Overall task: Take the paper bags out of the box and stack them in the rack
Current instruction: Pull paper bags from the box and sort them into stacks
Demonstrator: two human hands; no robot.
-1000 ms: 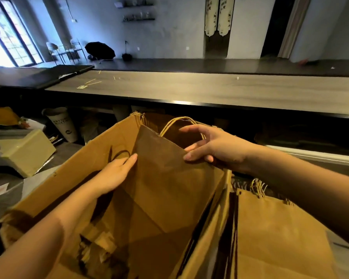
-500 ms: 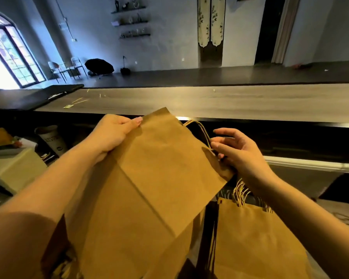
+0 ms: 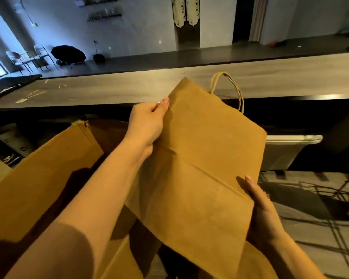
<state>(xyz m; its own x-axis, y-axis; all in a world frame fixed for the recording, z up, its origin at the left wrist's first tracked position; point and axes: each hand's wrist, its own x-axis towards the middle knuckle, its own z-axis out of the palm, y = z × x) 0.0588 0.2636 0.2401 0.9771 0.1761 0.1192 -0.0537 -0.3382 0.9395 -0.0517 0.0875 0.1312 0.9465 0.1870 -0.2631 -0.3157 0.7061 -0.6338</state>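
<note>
A flat brown paper bag (image 3: pixel 201 162) with twisted paper handles hangs in the air in front of me, tilted, handles pointing up and away. My left hand (image 3: pixel 147 125) pinches its upper left edge between thumb and fingers. My right hand (image 3: pixel 260 210) grips the bag's lower right edge, thumb on top. The open cardboard box (image 3: pixel 40 178) lies below and to the left, its inside mostly hidden by my left arm. Below the held bag, more brown paper (image 3: pixel 256 264) shows at the bottom edge. I cannot make out the rack.
A long grey counter (image 3: pixel 129 87) runs across in front of me, with dark shelving under it. A white bin (image 3: pixel 286 150) sits to the right under the counter. Paper cups (image 3: pixel 10 137) stand at the far left. A patterned floor (image 3: pixel 318 228) lies at right.
The bag has come up out of the box and moved right. My right hand has let go of the handle end and now holds the lower right edge. My left hand keeps the upper edge.
</note>
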